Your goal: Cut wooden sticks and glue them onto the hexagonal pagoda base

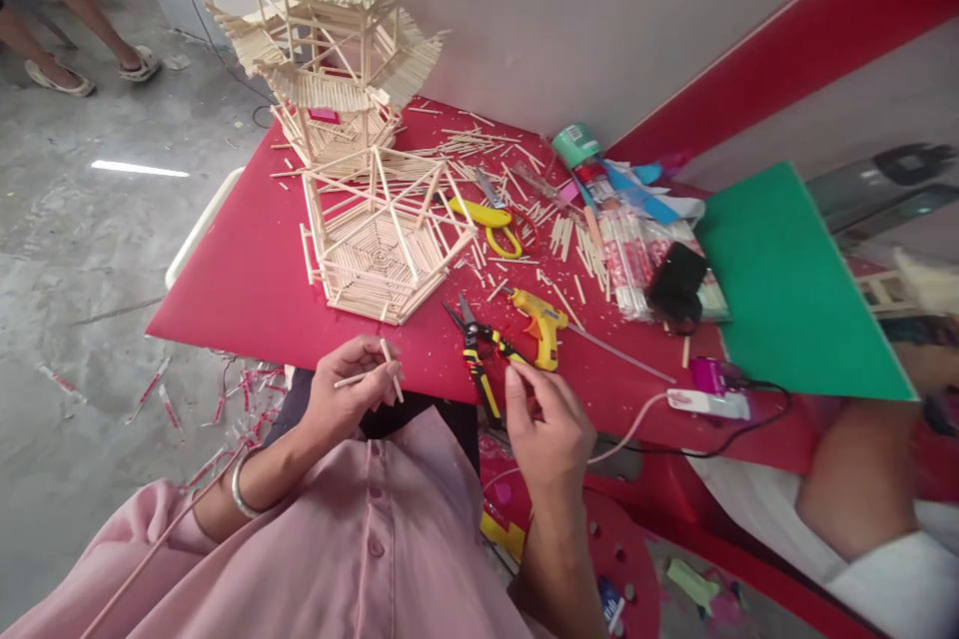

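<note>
My left hand [349, 389] is closed on short wooden sticks [390, 369] just off the near edge of the red table [247, 280]. My right hand [543, 424] hovers with curled fingers beside the black-and-yellow cutters [479, 359] and the yellow glue gun [543, 324], fingertips close to the cutters' handles; I cannot make out anything held. A hexagonal stick frame [382, 240] lies on the table ahead, and a tall stick pagoda [330, 30] stands behind it.
Loose sticks litter the table around yellow-handled scissors [494, 220]. Packets of sticks [636, 260], a green tube [576, 145], a green board [786, 290] and a power strip [708, 402] lie on the right. Another person's arm [861, 489] is at lower right; sandalled feet [90, 70] stand at far left.
</note>
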### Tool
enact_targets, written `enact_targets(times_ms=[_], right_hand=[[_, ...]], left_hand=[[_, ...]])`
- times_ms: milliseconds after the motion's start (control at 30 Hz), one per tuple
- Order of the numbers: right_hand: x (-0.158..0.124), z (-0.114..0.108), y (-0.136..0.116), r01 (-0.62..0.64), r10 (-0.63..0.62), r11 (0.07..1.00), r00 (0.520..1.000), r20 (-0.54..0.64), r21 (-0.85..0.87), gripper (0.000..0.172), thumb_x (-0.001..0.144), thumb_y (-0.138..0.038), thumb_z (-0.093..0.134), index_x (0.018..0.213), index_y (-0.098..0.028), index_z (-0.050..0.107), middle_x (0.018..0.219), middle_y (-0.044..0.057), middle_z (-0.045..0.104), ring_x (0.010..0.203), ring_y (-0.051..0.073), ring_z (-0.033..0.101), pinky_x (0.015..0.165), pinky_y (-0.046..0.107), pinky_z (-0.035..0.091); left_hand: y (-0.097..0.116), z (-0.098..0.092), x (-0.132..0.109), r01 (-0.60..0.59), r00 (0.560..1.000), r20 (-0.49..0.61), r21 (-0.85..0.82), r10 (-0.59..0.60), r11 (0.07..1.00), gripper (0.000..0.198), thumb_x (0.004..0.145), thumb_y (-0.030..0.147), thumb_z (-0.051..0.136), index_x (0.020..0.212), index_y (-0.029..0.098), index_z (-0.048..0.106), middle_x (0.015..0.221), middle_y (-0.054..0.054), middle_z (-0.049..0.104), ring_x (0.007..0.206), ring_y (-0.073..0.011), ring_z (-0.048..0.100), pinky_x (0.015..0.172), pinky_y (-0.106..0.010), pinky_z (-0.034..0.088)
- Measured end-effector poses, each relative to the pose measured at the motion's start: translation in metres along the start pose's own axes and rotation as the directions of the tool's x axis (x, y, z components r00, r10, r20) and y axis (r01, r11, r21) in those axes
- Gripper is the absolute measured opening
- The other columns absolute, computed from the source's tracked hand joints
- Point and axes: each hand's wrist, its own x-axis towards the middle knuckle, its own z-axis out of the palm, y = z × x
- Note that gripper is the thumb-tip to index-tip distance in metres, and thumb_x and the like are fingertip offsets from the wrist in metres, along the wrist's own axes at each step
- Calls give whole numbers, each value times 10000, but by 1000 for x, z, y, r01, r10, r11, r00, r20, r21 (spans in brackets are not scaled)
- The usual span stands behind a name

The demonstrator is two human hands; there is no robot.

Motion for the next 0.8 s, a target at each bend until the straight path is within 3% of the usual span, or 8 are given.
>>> enact_targets(times_ms=[100, 200, 333, 400, 500, 633, 700, 800], right_hand=[[17, -13, 26, -63, 63, 998, 998, 12, -21, 236, 974, -350, 565, 1001, -205, 749, 896, 88, 755, 706, 176, 680, 654, 290, 534], [60, -10, 46, -91, 89, 996, 984, 156, 1, 286, 964, -391, 537, 1001, -211, 756, 944, 81, 758, 722, 184, 682, 675, 299, 533], [146, 30, 65, -55, 88, 994, 922, 378, -98, 294, 924, -292, 530, 1129, -198, 718, 1053, 88, 750, 907, 225, 696, 823, 342, 531], [184, 58, 70, -47, 136, 977, 886, 444, -206, 395, 906, -280, 571, 1278, -167, 635, 1141, 121, 728, 994, 244, 681, 868, 347, 516], [218, 93, 71, 22, 194, 930, 819, 540, -368, 466, 885, -315, 635, 1315, -140, 591, 1223, 175, 692, 1096, 287, 655, 880, 349, 498], [231, 110, 67, 41, 228, 901, 802, 552, -433, 524, 822, -246, 714, 1314, -123, 581, 1139, 209, 713, 1045, 325, 675, 833, 375, 498], [236, 104, 65, 24, 261, 874, 818, 513, -485, 555, 816, -223, 727, 1332, -99, 564, 1140, 243, 704, 1065, 345, 666, 839, 405, 489], [243, 79, 67, -44, 310, 816, 875, 373, -576, 486, 922, -252, 612, 1352, -40, 533, 1201, 309, 654, 1215, 366, 591, 897, 455, 441]], left_hand=[[-1, 12, 0, 28, 999, 18, 0, -28, 1000, 287, 726, 400, 827, 828, 159, 710, 489, 11, 607, 410, -88, 496, 425, -192, 408], [1, 23, 0, 23, 1000, 1, -7, -23, 1000, 282, 704, 397, 839, 794, 157, 723, 473, 25, 575, 405, -75, 464, 422, -187, 396], [9, 32, -4, -16, 999, -31, 10, 16, 1000, 267, 671, 386, 856, 714, 163, 716, 490, 40, 525, 410, -70, 438, 403, -190, 378], [12, 34, -7, -52, 997, -58, 17, 53, 998, 264, 654, 380, 865, 682, 166, 712, 531, 34, 529, 427, -71, 448, 405, -193, 384], [16, 32, -10, -124, 987, -96, 38, 127, 992, 244, 657, 367, 863, 673, 173, 717, 577, 20, 552, 458, -80, 473, 423, -197, 398], [19, 27, -10, -217, 970, -92, 83, 224, 973, 201, 674, 339, 856, 685, 173, 743, 646, -10, 597, 552, -106, 535, 509, -208, 456], [19, 25, -8, -245, 964, -86, 81, 252, 966, 189, 678, 332, 857, 724, 174, 766, 682, -21, 615, 589, -114, 558, 542, -213, 473], [17, 23, -5, -299, 949, -80, 77, 305, 951, 175, 691, 317, 853, 777, 179, 786, 695, -22, 613, 598, -116, 560, 548, -216, 473]])
